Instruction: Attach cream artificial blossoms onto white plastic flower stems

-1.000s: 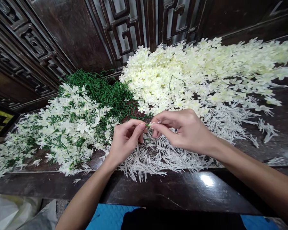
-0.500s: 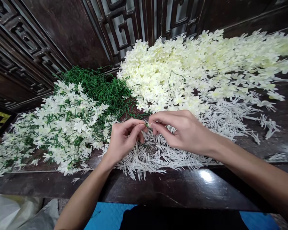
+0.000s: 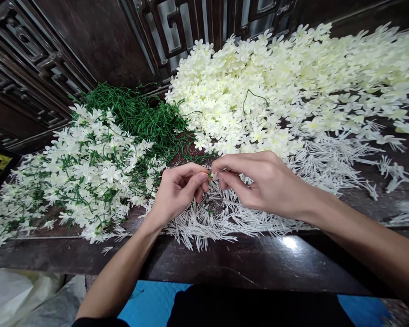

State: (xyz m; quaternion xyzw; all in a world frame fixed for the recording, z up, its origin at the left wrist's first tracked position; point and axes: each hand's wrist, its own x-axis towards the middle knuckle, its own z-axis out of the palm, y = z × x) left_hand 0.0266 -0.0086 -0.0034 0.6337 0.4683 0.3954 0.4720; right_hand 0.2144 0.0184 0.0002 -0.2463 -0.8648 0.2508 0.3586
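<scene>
My left hand (image 3: 184, 188) pinches a green stem, its tip showing at the fingertips and a green end hanging below. Against it, my right hand (image 3: 255, 181) pinches a small whitish piece, mostly hidden by the fingers. The fingertips of both hands nearly meet above a heap of thin white stamens (image 3: 221, 222). Behind my hands lies a pile of cream petal blossoms (image 3: 225, 95). To the left are green stems (image 3: 132, 113) in a tangle and a pile of white flowers with green stems (image 3: 95, 172).
A dark wooden bench (image 3: 252, 263) carries all the piles. Carved wooden lattice (image 3: 177, 27) rises behind them. One loose green stem (image 3: 255, 94) lies on the cream blossoms. Pale plastic bags (image 3: 30, 295) and blue fabric (image 3: 150, 304) are below the front edge.
The view has shifted slightly. Between my fingertips, a green tip and a whitish piece now show more clearly. Both hands stay pinched together in nearly the same place.
</scene>
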